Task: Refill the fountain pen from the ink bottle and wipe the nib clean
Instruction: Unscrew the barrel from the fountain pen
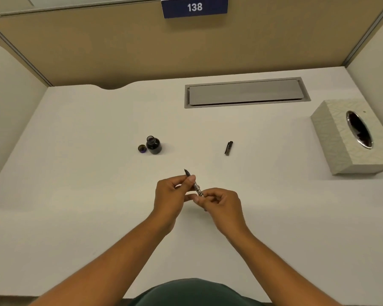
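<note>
Both hands hold the fountain pen (196,186) above the middle of the white desk, its dark nib pointing up and away. My left hand (171,195) pinches the section just below the nib. My right hand (221,203) grips the rear end, where a clear converter part shows between the hands. The open ink bottle (153,145) stands upright to the far left, its lid (142,148) lying beside it on the left. A dark pen part, cap or barrel (228,148), lies on the desk to the far right of the hands.
A pale patterned tissue box (338,138) sits at the right edge of the desk (75,173). A grey cable-tray lid (244,92) is set into the desk at the back. Beige partition walls enclose three sides; a sign reads 138.
</note>
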